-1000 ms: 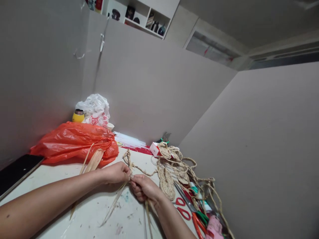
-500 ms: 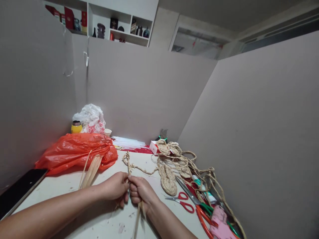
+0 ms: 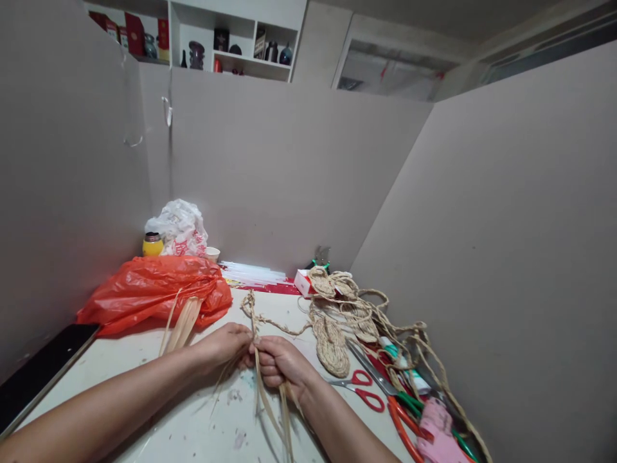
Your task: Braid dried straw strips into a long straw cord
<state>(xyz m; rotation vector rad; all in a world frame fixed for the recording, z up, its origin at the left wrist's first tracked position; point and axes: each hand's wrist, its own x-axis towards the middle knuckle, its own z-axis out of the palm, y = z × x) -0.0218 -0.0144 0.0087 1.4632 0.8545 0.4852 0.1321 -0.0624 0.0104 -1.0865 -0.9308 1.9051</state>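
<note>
My left hand (image 3: 225, 347) and my right hand (image 3: 281, 364) meet over the white table (image 3: 144, 360), both pinched on pale straw strands (image 3: 263, 399). The strands hang down toward me from the pinch. Above the hands a twisted straw rope (image 3: 251, 308) runs away across the table. It joins a pile of braided straw soles and cord (image 3: 337, 325) to the right.
An orange plastic bag (image 3: 154, 286) with straw strips sticking out lies at the left, with a white bag (image 3: 179, 225) and a yellow jar (image 3: 152, 244) behind it. Red-handled scissors (image 3: 361, 389), pliers and a pink object (image 3: 438, 427) lie at the right. Grey partition walls enclose the table.
The hands have stayed pinched together on the straw. The loose strands below them have shifted and now fan out toward me. The view has shifted slightly.
</note>
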